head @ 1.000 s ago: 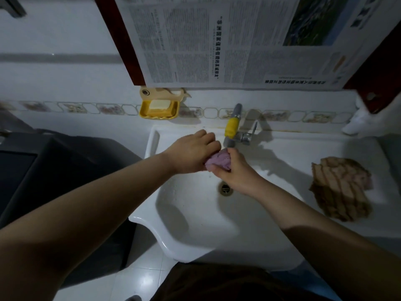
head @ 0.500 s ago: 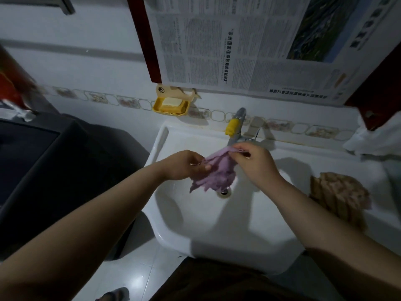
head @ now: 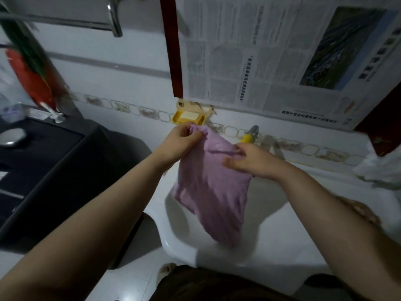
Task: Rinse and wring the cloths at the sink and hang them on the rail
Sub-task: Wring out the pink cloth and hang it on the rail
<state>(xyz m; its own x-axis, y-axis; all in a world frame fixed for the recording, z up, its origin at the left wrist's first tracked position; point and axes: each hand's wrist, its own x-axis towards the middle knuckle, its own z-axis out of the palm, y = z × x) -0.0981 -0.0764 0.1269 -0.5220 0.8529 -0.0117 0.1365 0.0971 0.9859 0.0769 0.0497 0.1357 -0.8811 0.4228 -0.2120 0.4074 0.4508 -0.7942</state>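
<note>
Your two hands, left hand (head: 181, 142) and right hand (head: 252, 159), each pinch the top edge of one purple cloth (head: 213, 192) over the sink (head: 271, 240). One rail (head: 65, 22) shows above. Half a second ago the cloth hung bunched; now it is spread open.

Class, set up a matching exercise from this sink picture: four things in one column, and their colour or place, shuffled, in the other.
Things:
1. cloth
2. soap dish
3. rail
4. newspaper

Descriptions:
A. yellow, on the wall under the paper
B. metal, top left on the wall
C. purple, held spread by both hands over the sink
D. printed, hanging above the tap

Pairs: 1-C, 2-A, 3-B, 4-D
</note>
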